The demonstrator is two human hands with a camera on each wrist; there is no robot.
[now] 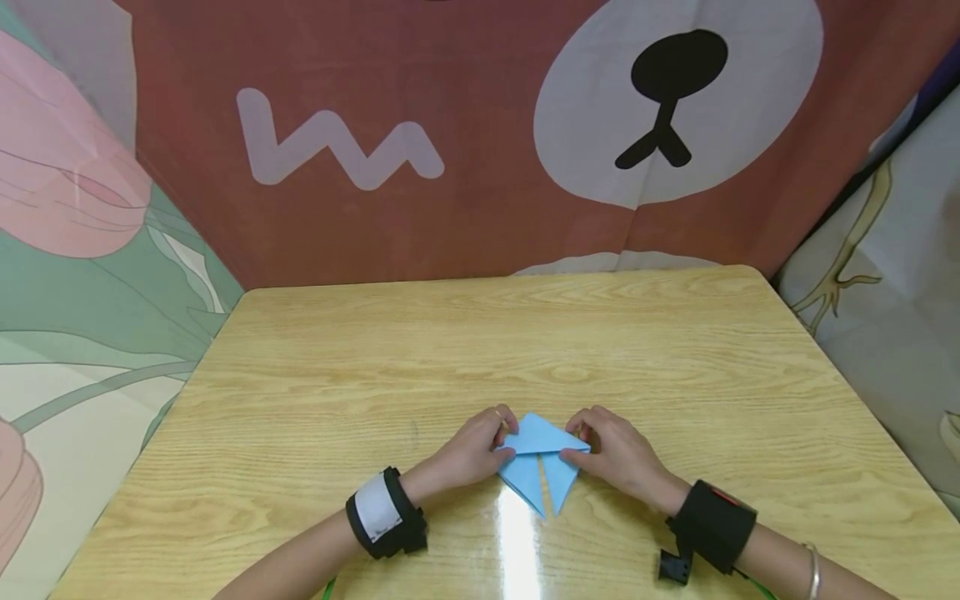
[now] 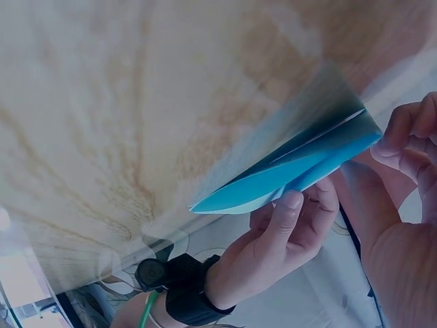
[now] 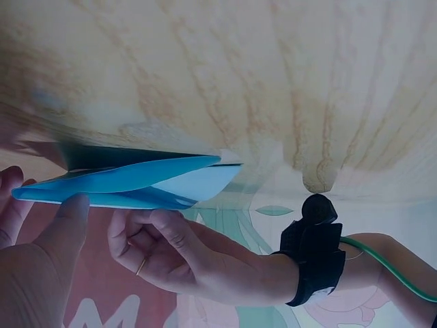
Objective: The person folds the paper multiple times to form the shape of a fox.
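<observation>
A folded sheet of light blue paper (image 1: 536, 437) lies between the two hands near the table's front, a folded band across its upper part and two pointed flaps aimed at the person. My left hand (image 1: 480, 446) pinches its left corner, thumb on top of the band. At the right corner, my right hand (image 1: 618, 450) pinches the paper with thumb and index finger. The left wrist view shows the paper (image 2: 293, 167) edge-on with its layers parted. In the right wrist view the paper's flaps (image 3: 136, 178) stand slightly apart, the left hand (image 3: 184, 256) beside them.
The wood-grain table (image 1: 337, 358) reaches back to a brown cloth (image 1: 465, 225) with a cartoon face. Black bands are strapped round both wrists, and a small camera (image 1: 674, 567) hangs from the right band (image 1: 712, 527). A bright reflection lies on the table in front of the paper.
</observation>
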